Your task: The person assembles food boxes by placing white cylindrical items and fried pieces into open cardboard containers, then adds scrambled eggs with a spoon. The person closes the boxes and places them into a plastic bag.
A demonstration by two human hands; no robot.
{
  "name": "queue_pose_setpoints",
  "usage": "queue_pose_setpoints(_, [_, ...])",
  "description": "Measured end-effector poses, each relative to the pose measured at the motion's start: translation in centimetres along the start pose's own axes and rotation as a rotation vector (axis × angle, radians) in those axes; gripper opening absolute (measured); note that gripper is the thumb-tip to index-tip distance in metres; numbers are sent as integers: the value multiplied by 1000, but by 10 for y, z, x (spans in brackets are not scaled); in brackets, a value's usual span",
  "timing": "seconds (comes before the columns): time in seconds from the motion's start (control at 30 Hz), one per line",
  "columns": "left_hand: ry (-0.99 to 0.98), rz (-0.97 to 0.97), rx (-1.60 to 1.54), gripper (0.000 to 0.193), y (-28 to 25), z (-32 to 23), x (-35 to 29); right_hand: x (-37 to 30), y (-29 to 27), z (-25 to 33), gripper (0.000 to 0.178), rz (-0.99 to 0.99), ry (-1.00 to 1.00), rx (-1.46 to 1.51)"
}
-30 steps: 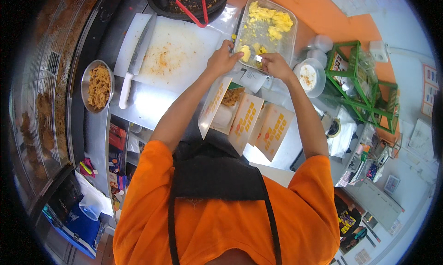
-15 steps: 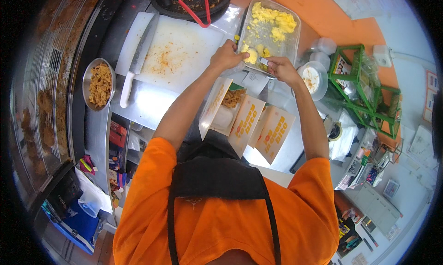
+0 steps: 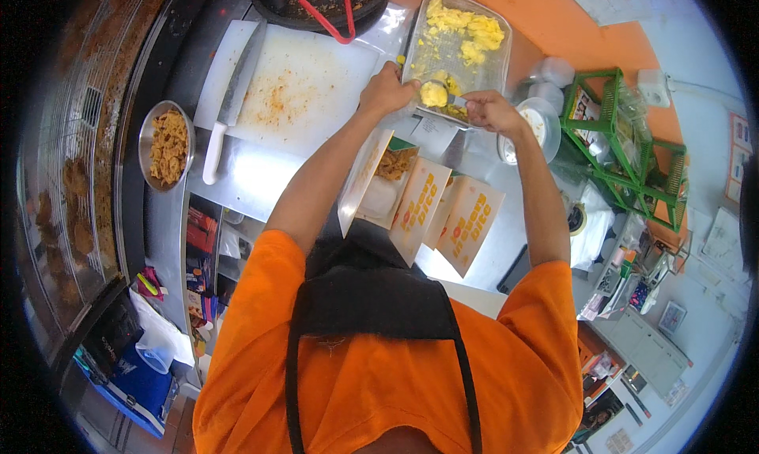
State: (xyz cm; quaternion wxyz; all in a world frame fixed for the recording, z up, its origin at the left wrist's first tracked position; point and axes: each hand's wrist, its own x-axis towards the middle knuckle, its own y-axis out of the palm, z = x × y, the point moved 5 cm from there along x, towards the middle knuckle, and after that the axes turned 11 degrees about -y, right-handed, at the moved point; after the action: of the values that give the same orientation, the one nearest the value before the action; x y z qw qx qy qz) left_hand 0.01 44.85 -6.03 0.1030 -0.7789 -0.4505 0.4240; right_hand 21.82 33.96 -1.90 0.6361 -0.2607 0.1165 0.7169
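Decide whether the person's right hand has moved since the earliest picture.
Yes: the right hand has moved rightward, closer to the green basket.

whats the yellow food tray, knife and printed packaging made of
Tray: metal or clear plastic; its pale shine leaves it open. Knife: likely steel blade, grey with a sheen; smooth white handle, probably plastic. Printed packaging: seemingly card, with thin, stiff, flat panels.

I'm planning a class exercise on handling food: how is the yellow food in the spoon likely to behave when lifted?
The yellow food would probably break apart easily, as loose lumps and crumbs lie in the tray. It could spill if the spoon tilts, since nothing covers it. The spoon's metallic-looking handle suggests stiffness.
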Motion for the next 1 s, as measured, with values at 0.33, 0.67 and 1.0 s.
queue_pose_setpoints(0.33, [428,-122,-299,27,-109,76,-116,-82,-24,20,24,-79,40,290])
queue_pose_setpoints(0.67, [175,-199,212,23,-3,117,-282,-183,90,55,28,-107,5,509])
queue_pose_setpoints(1.0, [-2,-568,189,51,16,93,-242,-189,134,52,25,-7,10,418])
